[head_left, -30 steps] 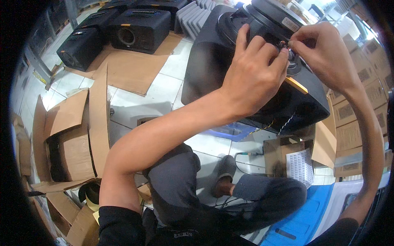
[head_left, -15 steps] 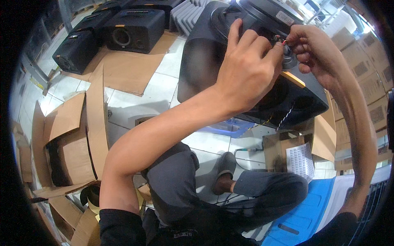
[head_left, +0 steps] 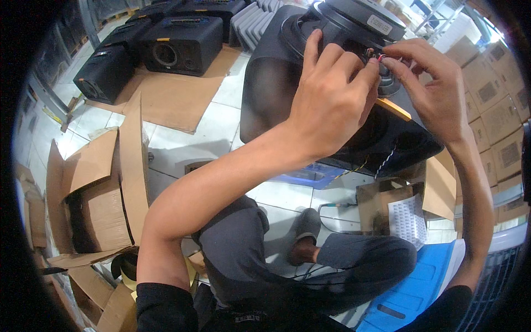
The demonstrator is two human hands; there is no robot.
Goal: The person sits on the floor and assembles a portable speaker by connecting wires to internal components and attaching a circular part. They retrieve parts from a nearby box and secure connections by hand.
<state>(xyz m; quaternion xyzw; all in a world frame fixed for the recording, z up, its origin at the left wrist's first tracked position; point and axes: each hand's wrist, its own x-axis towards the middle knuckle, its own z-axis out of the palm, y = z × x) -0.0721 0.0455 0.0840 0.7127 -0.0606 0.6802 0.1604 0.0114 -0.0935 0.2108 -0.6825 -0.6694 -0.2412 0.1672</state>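
A black speaker driver (head_left: 354, 23) with a white label on its rim rests on top of a large black speaker cabinet (head_left: 265, 88). My left hand (head_left: 332, 97) is closed against the driver's frame, one finger raised along it and the thumb beside the terminal; some fingertips are hidden. Thumb and forefinger of my right hand (head_left: 434, 83) pinch a thin red wire (head_left: 381, 57) at that terminal. An orange-yellow strip (head_left: 394, 109) lies on the cabinet just below my hands. Twisted yellow-black and white-black wires (head_left: 385, 161) hang from the cabinet's near side.
More black speaker cabinets (head_left: 180, 44) stand on cardboard (head_left: 171, 99) at the far left. An open carton (head_left: 94, 193) lies at left. A blue crate (head_left: 310, 176) sits below the cabinet, a blue plastic lid (head_left: 406, 288) near my right knee. Stacked cartons (head_left: 492, 94) line the right.
My right hand has turned and its fingers have stretched out more around the red wire at the terminal. My left hand stays nearly in place on the driver.
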